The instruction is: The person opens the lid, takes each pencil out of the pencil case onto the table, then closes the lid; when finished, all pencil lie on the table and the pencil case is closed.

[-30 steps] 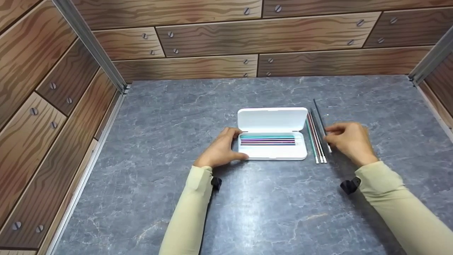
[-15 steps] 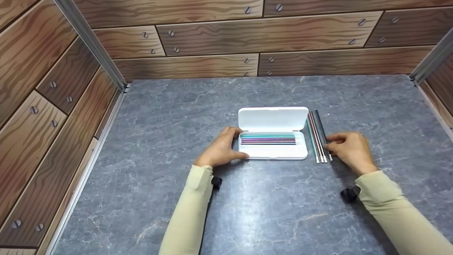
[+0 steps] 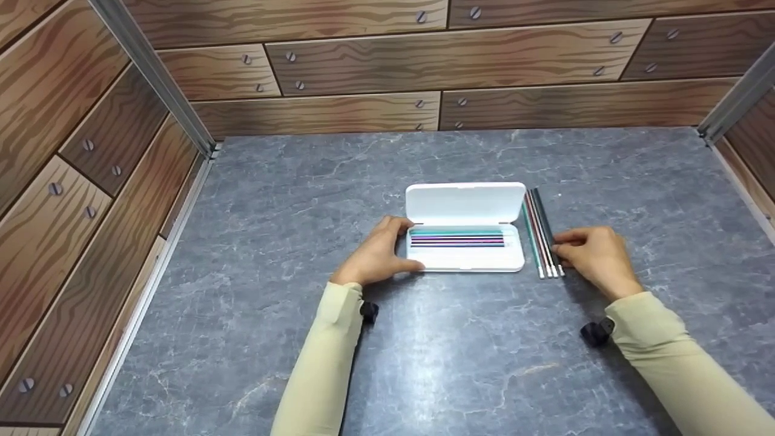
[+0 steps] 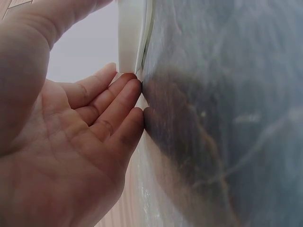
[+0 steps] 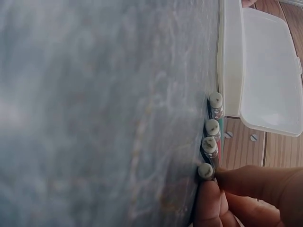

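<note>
An opened white case (image 3: 463,261) lies on the table, several coloured pencils (image 3: 457,240) lying crosswise in its base. My left hand (image 3: 378,254) holds the case's left end, thumb at the front corner and fingers at the back corner; in the left wrist view that hand (image 4: 80,123) has its fingertips against the white edge (image 4: 130,38). Right of the case, several pencils (image 3: 534,233) lie side by side, eraser ends toward me. My right hand (image 3: 596,257) pinches the rightmost, dark pencil (image 3: 544,221) near its eraser end, as the right hand (image 5: 251,194) also shows beside the white erasers (image 5: 209,145).
The raised lid (image 3: 465,203) stands at the back of the case. Wood-patterned panels (image 3: 357,66) rise behind the grey marbled table (image 3: 303,200) and at both sides, with metal posts (image 3: 157,72) at the corners.
The dark pencil in my right hand has come toward me and to the left, now against the other loose pencils, its eraser end roughly level with theirs. My left hand has kept its place.
</note>
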Demonstrator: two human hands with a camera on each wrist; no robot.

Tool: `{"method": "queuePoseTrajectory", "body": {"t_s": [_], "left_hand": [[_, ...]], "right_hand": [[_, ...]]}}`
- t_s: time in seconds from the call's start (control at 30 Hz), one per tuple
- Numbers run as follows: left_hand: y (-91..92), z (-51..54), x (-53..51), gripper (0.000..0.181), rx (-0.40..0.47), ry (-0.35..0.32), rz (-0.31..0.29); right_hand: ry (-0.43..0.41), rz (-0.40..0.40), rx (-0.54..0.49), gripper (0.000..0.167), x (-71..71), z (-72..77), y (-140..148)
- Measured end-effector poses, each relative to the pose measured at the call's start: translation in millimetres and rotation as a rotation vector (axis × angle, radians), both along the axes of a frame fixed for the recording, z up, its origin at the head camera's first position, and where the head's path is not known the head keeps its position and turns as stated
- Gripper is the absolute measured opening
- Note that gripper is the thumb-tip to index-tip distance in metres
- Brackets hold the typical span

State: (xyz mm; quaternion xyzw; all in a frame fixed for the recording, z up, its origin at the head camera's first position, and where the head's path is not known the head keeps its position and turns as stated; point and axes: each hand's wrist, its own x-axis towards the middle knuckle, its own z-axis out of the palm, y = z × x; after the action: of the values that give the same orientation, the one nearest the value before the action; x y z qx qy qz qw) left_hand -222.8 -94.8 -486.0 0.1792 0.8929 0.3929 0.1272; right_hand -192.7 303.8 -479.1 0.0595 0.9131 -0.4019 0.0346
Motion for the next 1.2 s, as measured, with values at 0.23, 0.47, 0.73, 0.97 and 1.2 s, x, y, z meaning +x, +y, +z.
{"method": "queuePoseTrajectory", "body": {"t_s": [0.23, 0.47, 0.73, 0.97, 1.2], "left_hand": [[-0.1, 0.9, -0.4, 0.080, -0.005, -0.009, 0.006], [0.1, 0.4, -0.2, 0.080, -0.007, -0.012, 0.007], [-0.5, 2.2, -0.4, 0.080, -0.014, -0.011, 0.008], [-0.5, 0.6, 0.1, 0.081, -0.003, -0.009, 0.005], [-0.6, 1.9, -0.6, 0.081, -0.004, -0.004, 0.007]], "right_hand": [[0.005, 0.009, -0.028, 0.037, -1.3, 0.4, 0.8], [0.144, -0.113, 0.014, 0.032, -1.6, 6.3, -1.5], [0.382, 0.060, -0.085, 0.023, -11.7, 21.1, -33.2], [0.394, 0.422, 0.027, 0.019, -25.0, 15.5, -67.3], [0.463, 0.516, 0.253, 0.018, -33.4, 9.8, -84.2]]}}
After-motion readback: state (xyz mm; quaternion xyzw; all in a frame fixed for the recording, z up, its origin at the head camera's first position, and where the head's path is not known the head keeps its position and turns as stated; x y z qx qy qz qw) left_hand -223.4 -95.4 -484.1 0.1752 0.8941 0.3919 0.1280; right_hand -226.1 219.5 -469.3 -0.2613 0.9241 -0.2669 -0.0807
